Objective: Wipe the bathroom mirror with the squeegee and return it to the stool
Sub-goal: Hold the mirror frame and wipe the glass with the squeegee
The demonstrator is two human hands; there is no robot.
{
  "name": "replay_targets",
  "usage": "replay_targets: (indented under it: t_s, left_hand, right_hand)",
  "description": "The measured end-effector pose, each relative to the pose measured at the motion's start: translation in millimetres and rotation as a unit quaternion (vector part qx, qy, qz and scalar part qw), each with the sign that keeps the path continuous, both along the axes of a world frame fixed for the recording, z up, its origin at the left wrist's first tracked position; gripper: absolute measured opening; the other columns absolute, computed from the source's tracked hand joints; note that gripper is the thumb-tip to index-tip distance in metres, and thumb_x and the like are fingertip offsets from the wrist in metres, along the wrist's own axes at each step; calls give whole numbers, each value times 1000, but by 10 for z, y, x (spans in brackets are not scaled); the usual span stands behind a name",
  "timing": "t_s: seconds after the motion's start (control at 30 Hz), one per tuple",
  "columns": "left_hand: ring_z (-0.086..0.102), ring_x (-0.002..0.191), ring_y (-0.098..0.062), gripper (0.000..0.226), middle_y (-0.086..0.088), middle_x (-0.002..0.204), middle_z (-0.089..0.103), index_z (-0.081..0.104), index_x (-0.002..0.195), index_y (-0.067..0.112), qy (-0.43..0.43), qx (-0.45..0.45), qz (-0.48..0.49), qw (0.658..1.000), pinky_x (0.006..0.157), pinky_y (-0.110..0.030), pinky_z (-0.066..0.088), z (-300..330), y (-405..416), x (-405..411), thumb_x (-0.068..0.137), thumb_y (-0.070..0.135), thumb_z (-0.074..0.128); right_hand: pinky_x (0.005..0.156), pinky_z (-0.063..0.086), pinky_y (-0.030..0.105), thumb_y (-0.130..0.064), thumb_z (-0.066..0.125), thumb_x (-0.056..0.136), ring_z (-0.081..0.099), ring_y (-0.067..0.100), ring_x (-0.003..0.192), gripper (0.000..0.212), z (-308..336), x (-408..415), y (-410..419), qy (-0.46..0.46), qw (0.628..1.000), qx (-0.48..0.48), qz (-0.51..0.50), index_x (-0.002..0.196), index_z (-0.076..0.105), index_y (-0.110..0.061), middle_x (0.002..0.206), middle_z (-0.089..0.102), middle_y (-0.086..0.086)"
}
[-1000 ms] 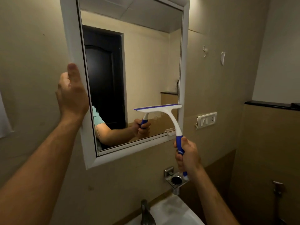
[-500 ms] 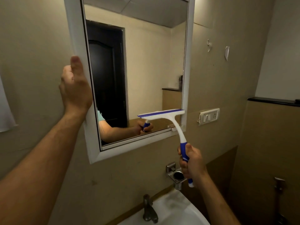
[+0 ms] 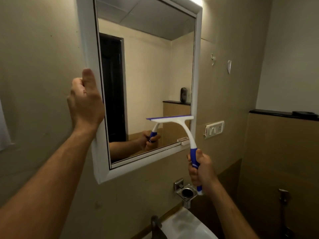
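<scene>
1. The mirror [image 3: 146, 80] hangs on a beige wall [image 3: 43, 49] in a white frame [image 3: 86, 40], and it reflects a dark doorway, a ceiling and a forearm.
2. The left hand [image 3: 85, 102] sits on the frame's left edge, about halfway up, with the thumb lying along the front of the frame and the fingers curled around its outer side; it grips the frame rather than the glass.
3. The right hand [image 3: 201, 171] is closed in a fist around the blue lower part of the squeegee's handle, below and to the right of the mirror's bottom right corner.
4. The squeegee [image 3: 174, 120] stands roughly upright: its white neck curves up from the fist to a white head with a blue blade along the top edge.
5. The blade lies nearly level against the lower right part of the glass, its right end touching the inner edge of the frame (the reflection meets it at the blade).
6. Below the right hand, a chrome holder [image 3: 185, 192] is fixed to the wall.
7. A white sink [image 3: 188, 225] with a dark tap [image 3: 156, 223] sits at the bottom.
8. A white switch plate [image 3: 214, 129] sits on the wall to the right of the mirror.
</scene>
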State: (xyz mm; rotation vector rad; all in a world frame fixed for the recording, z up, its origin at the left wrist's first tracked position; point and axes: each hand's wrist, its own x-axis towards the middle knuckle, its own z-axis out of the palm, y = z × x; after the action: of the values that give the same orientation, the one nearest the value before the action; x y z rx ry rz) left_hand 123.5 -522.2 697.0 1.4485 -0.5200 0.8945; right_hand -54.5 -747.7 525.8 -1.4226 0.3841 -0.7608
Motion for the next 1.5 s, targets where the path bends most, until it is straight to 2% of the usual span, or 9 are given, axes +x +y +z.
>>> replay_targets:
  t_s: [0.1, 0.2, 0.47, 0.57, 0.8, 1.0, 1.1, 1.33, 1.5]
  left_hand:
    - [44, 56, 20, 46, 7, 67, 42, 45, 88, 14, -6, -4, -11, 1000, 48, -1, 31, -4, 18, 5, 100, 53, 23]
    - [46, 62, -6, 50, 4, 73, 47, 46, 92, 17, 5, -6, -21, 1000, 54, -23, 30, 5, 37, 15, 97, 60, 21]
    - [38, 56, 2, 53, 11, 67, 43, 47, 89, 17, 3, -15, -24, 1000, 42, -10, 25, 0, 26, 57, 95, 63, 21]
    - [39, 57, 1, 54, 10, 67, 44, 48, 89, 15, 2, -12, -31, 999, 46, -21, 27, 5, 25, 65, 95, 62, 21]
    - [40, 56, -2, 52, 7, 66, 43, 46, 88, 15, -5, -13, -37, 999, 47, -20, 28, -6, 22, 98, 97, 60, 22]
    - [42, 56, -3, 53, 7, 67, 45, 48, 90, 15, -1, -13, -45, 999, 46, -19, 29, -11, 41, 61, 97, 60, 21]
    - [42, 56, -4, 53, 6, 67, 46, 49, 90, 16, -1, -10, -51, 999, 46, -21, 30, -10, 40, 52, 96, 61, 20]
    - [45, 59, -2, 54, 7, 69, 49, 51, 90, 16, 1, -28, -55, 998, 47, -14, 34, -7, 36, 51, 98, 58, 17]
    - [48, 63, 2, 45, 12, 73, 50, 49, 94, 23, 4, -25, -64, 998, 50, -11, 30, -2, 48, 26, 100, 53, 16]
  right_hand:
    - [36, 29, 21, -50, 28, 98, 33, 10, 38, 49, -220, -68, 33, 19, 1000, 13, -5, 88, 54, -10, 49, 42, -3]
    - [36, 29, 21, -53, 29, 97, 33, 10, 38, 50, -240, -116, 74, 16, 1000, 2, -15, 86, 54, -11, 49, 41, -3]
    - [35, 30, 20, -71, 32, 87, 33, 11, 35, 59, 412, 85, 70, -35, 999, -19, -21, 76, 55, -18, 48, 41, -4]
    - [35, 29, 20, -73, 34, 82, 32, 11, 36, 60, 215, 109, 83, -25, 1000, 6, -6, 76, 54, -17, 49, 39, -3]
    - [36, 28, 21, -72, 35, 74, 32, 12, 38, 64, -372, -26, 139, 22, 999, 7, -42, 78, 54, -11, 48, 41, -2]
    - [34, 30, 21, -69, 39, 81, 33, 11, 36, 56, 378, 115, 427, -101, 994, -3, 30, 81, 58, -16, 51, 44, -3]
    - [35, 29, 22, -68, 36, 84, 33, 10, 37, 56, 607, 284, 675, -96, 994, -17, 47, 82, 58, -17, 50, 44, -4]
    - [37, 29, 21, -74, 37, 72, 33, 12, 38, 66, -133, 285, 1081, -38, 998, 39, 7, 85, 57, -12, 49, 43, -2]
    - [36, 28, 21, -60, 41, 84, 33, 12, 38, 54, -40, 225, 1122, -76, 996, 41, 25, 97, 53, -9, 50, 44, -1]
